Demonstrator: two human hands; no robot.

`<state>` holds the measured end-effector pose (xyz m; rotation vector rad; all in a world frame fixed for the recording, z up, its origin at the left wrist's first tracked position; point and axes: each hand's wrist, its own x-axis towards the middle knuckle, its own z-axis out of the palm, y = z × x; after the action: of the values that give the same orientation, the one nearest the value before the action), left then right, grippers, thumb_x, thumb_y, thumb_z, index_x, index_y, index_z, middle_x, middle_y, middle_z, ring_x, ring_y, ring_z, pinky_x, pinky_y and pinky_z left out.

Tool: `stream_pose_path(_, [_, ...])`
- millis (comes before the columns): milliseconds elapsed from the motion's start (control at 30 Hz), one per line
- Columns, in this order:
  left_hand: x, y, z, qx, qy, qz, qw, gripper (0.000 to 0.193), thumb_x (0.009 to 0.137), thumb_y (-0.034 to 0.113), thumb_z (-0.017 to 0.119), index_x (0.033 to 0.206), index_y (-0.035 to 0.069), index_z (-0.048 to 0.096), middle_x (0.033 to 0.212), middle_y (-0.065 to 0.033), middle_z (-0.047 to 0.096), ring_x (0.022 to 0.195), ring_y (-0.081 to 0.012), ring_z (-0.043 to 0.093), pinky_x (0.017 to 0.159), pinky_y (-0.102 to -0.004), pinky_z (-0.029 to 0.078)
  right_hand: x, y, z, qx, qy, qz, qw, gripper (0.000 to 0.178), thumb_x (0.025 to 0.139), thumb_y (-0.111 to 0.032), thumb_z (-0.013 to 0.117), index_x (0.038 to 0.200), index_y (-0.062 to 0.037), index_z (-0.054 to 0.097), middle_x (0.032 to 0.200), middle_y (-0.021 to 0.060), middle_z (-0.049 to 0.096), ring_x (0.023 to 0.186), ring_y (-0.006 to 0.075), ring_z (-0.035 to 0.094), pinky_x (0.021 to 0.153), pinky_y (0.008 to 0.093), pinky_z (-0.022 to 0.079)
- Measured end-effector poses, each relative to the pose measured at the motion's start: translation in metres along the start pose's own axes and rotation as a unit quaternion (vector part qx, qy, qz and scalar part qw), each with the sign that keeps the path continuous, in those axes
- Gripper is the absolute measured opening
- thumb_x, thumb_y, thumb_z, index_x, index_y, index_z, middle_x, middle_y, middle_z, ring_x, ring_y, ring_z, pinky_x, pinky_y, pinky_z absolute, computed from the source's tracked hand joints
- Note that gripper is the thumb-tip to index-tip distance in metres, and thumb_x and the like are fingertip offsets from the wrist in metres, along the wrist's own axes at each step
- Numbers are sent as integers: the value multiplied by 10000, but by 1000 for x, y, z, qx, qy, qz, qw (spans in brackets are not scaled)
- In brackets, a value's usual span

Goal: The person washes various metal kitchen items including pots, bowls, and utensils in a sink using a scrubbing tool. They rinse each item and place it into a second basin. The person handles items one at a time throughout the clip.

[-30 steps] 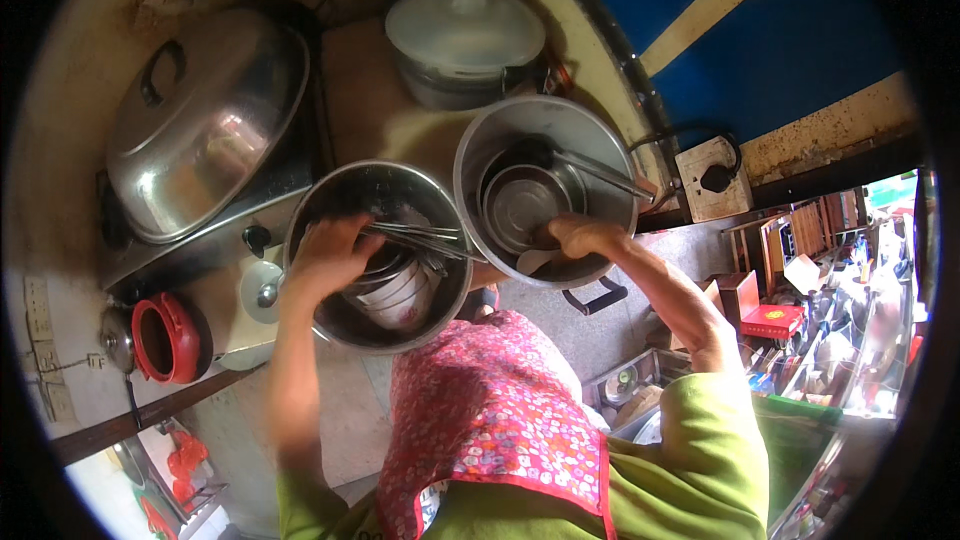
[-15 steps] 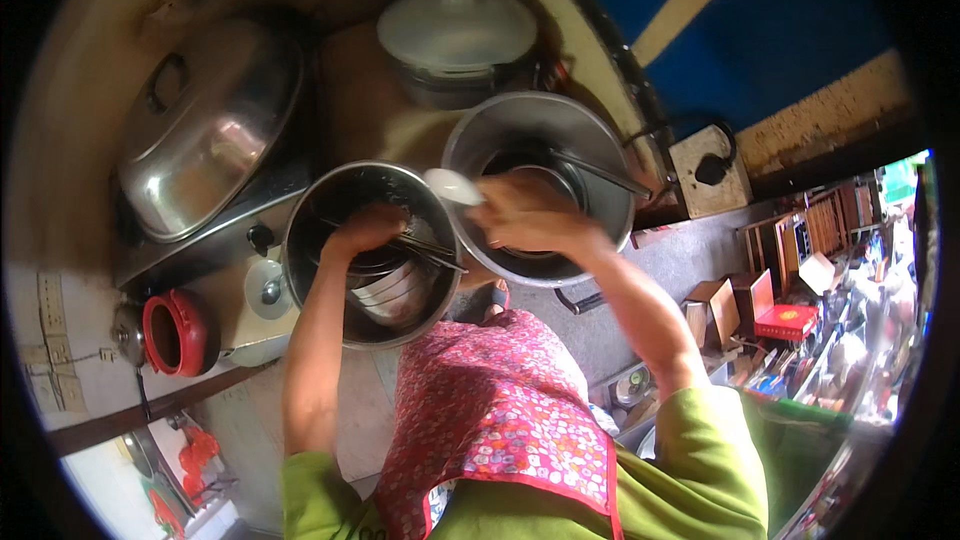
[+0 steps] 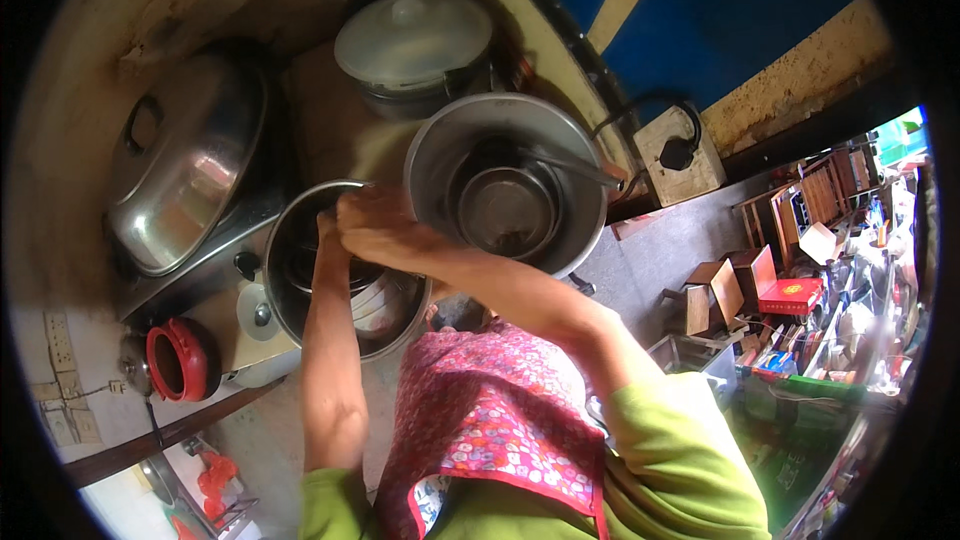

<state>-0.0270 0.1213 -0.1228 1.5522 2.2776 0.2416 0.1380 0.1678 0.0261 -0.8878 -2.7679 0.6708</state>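
Note:
A deep metal pot (image 3: 284,315) stands in front of me with a stack of pale bowls (image 3: 372,308) inside. My left hand (image 3: 328,230) reaches into its far side; its fingers are mostly hidden behind my right hand. Crossing over from the right, my right hand (image 3: 375,230) is closed above the same pot, close to the left one. It is blurred, and I cannot make out what is in it. To the right sits a wide metal pot (image 3: 435,165), holding a smaller round metal pan (image 3: 507,212) and a long metal handle (image 3: 575,168) that leans on the rim.
A large domed metal lid (image 3: 190,170) is at the left, near a red jar (image 3: 182,360) and a stove knob (image 3: 247,265). Behind stands a covered pot (image 3: 413,50). A socket box (image 3: 680,152) with a black plug is at the right. Stools and a red box (image 3: 792,296) are farther right.
My right hand has moved left from the wide pot to the deep pot, beside my left hand. The white spoon-like piece it held is out of sight. The view has shifted slightly.

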Motion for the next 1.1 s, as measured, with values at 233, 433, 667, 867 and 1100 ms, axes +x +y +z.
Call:
stream_pose_path(233, [-14, 55, -30, 78, -18, -123, 989, 328, 835, 311, 577, 971, 40, 703, 990, -194, 694, 940, -372, 675, 797, -438, 545, -80, 161, -42, -120, -38, 218, 968, 108, 790, -127, 645, 815, -35, 697, 960, 215, 670, 950, 351, 651, 786, 429, 518])
stream_pose_path(433, [-11, 56, -27, 75, -12, -113, 991, 346, 791, 334, 615, 946, 37, 703, 993, -211, 689, 966, -386, 664, 843, -449, 531, -78, 227, -1, 75, -195, 418, 884, 217, 804, -87, 620, 970, 35, 692, 1058, 251, 651, 810, 373, 674, 763, 417, 554])
stream_pose_path(667, [-41, 107, -84, 12, 111, -28, 993, 167, 832, 175, 582, 885, 48, 678, 877, -231, 675, 860, -429, 651, 753, -514, 522, -93, 292, 52, 283, -170, 387, 861, 89, 789, -11, 605, 859, 24, 647, 736, 132, 622, 625, 260, 656, 436, 347, 513])
stream_pose_path(867, [-73, 190, -89, 3, 115, 169, 979, 340, 849, 186, 602, 1145, 21, 605, 1155, -259, 580, 1072, -412, 556, 945, -479, 430, -110, 194, -27, 479, -63, 452, 750, 21, 785, -17, 611, 787, 5, 609, 663, 126, 597, 521, 238, 608, 426, 308, 488])
stream_pose_path(1100, [-29, 244, -18, 49, 5, 121, 991, 822, 928, 485, 463, 1498, 0, 122, 1562, -258, 7, 1449, -417, -1, 1145, -546, 70, -150, 151, -38, 607, 201, 405, 654, 65, 819, -42, 567, 869, -7, 589, 641, 101, 594, 414, 196, 537, 330, 283, 389])
